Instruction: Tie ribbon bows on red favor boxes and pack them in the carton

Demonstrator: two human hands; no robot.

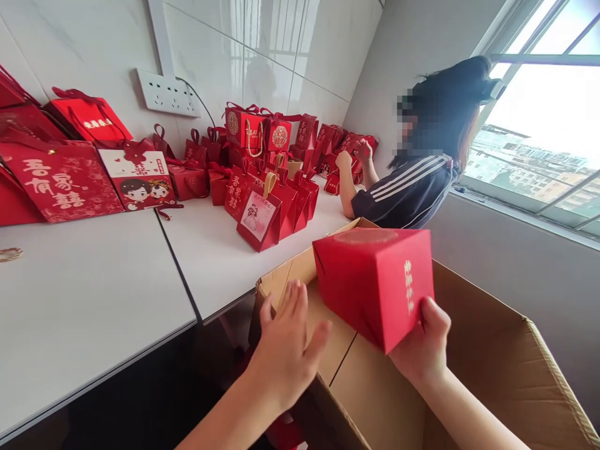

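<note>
My right hand (pixel 424 350) grips a red gift box (pixel 356 281) with gold lettering on one side and a round emblem on its top. The thumb presses the lettered face; the other fingers are hidden behind or below the box. The red box is held tilted over a large open cardboard carton (pixel 379 394), whose bare brown floor shows beneath. To the left of it, my left hand (pixel 288 350) hovers by the carton's near left wall with fingers stretched out and thumb apart, holding nothing.
Many red gift boxes (pixel 257 219) and bags (pixel 63 178) crowd the white table (pixel 94 281) along the tiled wall. A co-worker (pixel 412 181) in a dark striped top sits beyond the carton, hands raised near more boxes. A barred window (pixel 544 125) is at right.
</note>
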